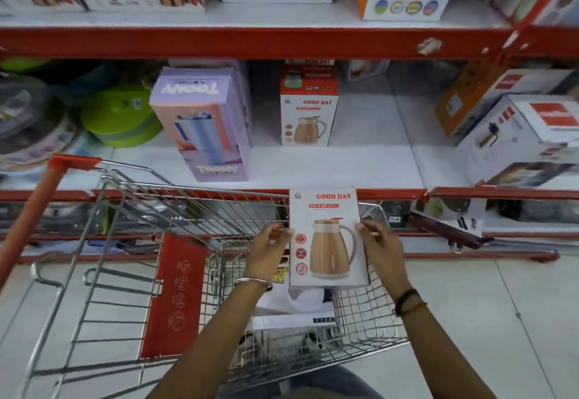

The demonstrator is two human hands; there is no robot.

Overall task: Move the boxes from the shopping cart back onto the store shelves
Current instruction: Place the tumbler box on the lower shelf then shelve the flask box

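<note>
White box (329, 237) — tan jug; red-edged shelves (250, 42)

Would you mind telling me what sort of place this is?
Most likely a housewares aisle in a shop: red-edged metal shelves stocked with boxed flasks and jugs, a wire shopping cart with red handle, and both hands, left hand and right hand, holding a white "Good Day" jug box.

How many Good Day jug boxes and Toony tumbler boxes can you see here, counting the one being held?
Good Day jug boxes: 2, one held between the left hand and right hand above the cart, one on the middle shelf
Toony tumbler boxes: 1, on the middle shelf
Total: 3
</note>
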